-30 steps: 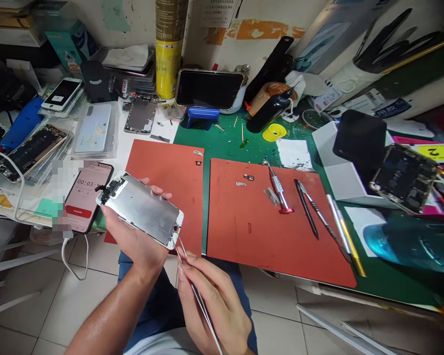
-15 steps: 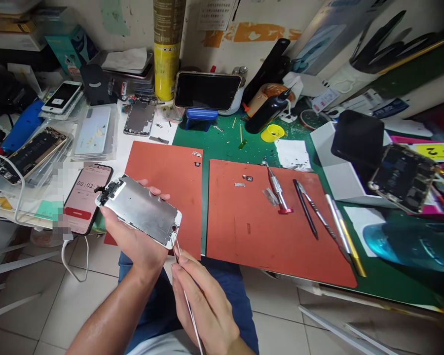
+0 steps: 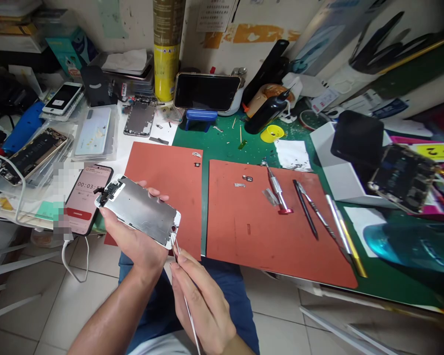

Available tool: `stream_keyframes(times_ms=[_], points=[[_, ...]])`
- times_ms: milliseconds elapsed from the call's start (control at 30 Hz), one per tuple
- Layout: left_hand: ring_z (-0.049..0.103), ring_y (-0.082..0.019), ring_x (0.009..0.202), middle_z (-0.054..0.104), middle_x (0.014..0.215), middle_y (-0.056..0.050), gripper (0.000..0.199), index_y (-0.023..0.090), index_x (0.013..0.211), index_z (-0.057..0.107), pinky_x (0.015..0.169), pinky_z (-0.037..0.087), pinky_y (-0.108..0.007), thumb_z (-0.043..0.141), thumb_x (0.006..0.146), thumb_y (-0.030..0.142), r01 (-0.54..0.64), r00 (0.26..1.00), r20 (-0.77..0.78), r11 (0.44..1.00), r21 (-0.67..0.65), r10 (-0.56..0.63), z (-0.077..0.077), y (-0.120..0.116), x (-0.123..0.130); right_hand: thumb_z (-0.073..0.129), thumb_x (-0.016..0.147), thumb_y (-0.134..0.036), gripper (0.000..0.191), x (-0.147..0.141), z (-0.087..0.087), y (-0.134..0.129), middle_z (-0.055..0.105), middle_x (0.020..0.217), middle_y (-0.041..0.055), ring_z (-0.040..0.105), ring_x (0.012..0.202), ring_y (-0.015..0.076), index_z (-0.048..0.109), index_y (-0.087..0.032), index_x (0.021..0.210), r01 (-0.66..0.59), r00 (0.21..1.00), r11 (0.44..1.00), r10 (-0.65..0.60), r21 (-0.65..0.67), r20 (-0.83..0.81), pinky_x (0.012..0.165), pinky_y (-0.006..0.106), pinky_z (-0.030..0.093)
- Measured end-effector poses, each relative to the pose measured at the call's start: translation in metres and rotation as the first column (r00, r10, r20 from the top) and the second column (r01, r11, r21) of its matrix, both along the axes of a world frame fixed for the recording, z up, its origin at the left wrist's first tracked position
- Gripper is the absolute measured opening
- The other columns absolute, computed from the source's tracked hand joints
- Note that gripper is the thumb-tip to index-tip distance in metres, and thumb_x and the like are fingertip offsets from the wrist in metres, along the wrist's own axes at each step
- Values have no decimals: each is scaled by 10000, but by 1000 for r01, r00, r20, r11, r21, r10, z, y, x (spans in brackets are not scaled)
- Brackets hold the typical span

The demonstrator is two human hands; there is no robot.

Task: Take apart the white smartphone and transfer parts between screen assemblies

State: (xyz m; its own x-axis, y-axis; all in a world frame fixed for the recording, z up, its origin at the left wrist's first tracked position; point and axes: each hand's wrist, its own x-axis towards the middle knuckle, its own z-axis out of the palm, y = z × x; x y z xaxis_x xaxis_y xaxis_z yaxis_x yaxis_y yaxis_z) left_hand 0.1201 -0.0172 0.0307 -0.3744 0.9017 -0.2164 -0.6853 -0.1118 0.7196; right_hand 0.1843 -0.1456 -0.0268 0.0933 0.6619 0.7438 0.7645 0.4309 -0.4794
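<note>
My left hand [image 3: 140, 249] cradles a white-framed phone screen assembly [image 3: 144, 209], its silver metal back facing up and tilted. Black flex cables stick out at its upper left end. The fingertips curl over the far edge and the thumb presses near the cables. Pinched in my right hand [image 3: 203, 298] are slim metal tweezers [image 3: 188, 315]. Their tips meet the lower right corner of the screen assembly, beside the round home button hole. Whether the tips grip a small part there is too fine to see. Both hands are in front of the left red mat [image 3: 163, 167].
On the right red mat [image 3: 266, 236] lie a screwdriver [image 3: 276, 185], a black pen-like tool [image 3: 305, 209] and small metal parts. A phone running a timer [image 3: 87, 197] lies left of my hand. Behind stand a propped phone [image 3: 207, 91] and a yellow can [image 3: 166, 69].
Almost nothing differs. My right hand and the tweezers have shifted very slightly left, with the tips still at the same corner of the screen assembly.
</note>
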Motion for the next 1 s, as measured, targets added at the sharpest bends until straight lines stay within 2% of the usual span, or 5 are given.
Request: stream_keyframes(times_ms=[333,733,867,1000], points=[[666,-226,745,666,835,-74,604,185,927,707,703,574,-354,466,936,739,52,999,0,999,-14,-52,0,0,-1,766,869,39,390,2,-3,1,802,1140,143,805,1061,276,748,-66,1244,2,1000,1000,-2,-7,-6,1005,340,675],[669,-223,763,685,891,-73,582,206,996,720,701,588,-359,432,963,710,22,998,56,1000,-13,-21,-2,0,-2,755,889,24,319,3,0,4,793,1158,142,802,1071,265,758,-68,1195,12,999,1000,-13,18,41,1003,328,673],[677,-231,767,684,863,-73,604,201,986,724,715,581,-360,439,954,732,31,999,29,999,-15,-31,-2,0,-1,748,893,23,320,4,-2,4,799,1143,143,799,1080,278,750,-70,1199,-6,1000,1000,6,20,29,994,354,680],[676,-223,781,698,896,-64,612,206,989,736,703,591,-360,427,960,733,15,1000,-1,1000,20,-15,-1,1,-3,705,923,14,345,7,7,4,810,1105,144,795,1093,273,719,-73,1256,-7,1000,1000,7,-7,6,984,352,679]])
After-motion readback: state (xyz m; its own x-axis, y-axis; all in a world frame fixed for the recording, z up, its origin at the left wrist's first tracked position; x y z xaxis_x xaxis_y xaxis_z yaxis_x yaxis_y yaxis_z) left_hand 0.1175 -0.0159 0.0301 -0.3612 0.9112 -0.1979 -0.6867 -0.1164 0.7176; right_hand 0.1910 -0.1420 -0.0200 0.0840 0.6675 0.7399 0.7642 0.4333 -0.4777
